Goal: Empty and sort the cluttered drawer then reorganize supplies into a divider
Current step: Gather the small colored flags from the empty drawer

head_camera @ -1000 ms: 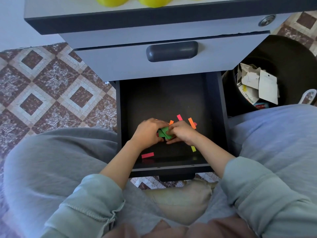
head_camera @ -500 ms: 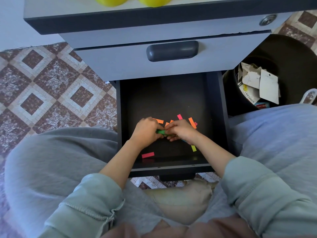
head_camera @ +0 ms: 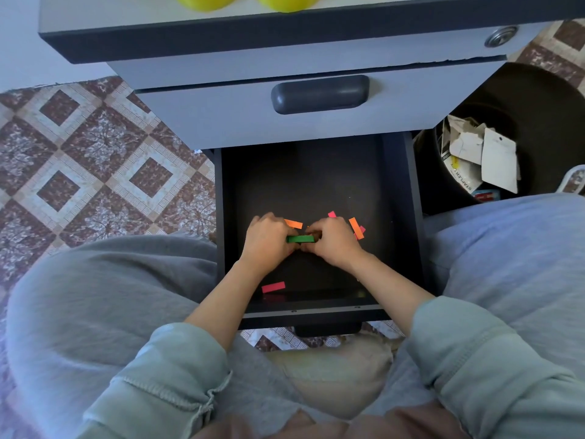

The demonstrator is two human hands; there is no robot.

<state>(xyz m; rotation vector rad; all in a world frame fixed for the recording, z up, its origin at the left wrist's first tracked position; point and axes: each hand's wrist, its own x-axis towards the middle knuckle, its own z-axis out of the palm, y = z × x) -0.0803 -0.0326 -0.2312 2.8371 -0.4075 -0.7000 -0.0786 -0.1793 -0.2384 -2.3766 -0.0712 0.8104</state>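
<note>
The drawer [head_camera: 316,179], open at the centre of the frame, looks nearly emptied: only loose coloured paper strips lie on its dark floor. Both hands are down inside it, close together at mid-frame. The left hand [head_camera: 267,239] and right hand [head_camera: 332,240] each have fingers curled on one end of a small green stack [head_camera: 300,238] of strips, pinching it between them. An orange strip [head_camera: 293,223] lies just above the left hand, and more orange and pink ones peek out to the right of the right hand. A pink strip [head_camera: 273,287] lies alone near the drawer's front wall, lower centre. I'd say the clearing-out is almost done, with these last strips left to gather. No divider is in sight, so the sorting back seems wholly ahead. A bin [head_camera: 538,99] holding paper scraps stands at the right.
</note>
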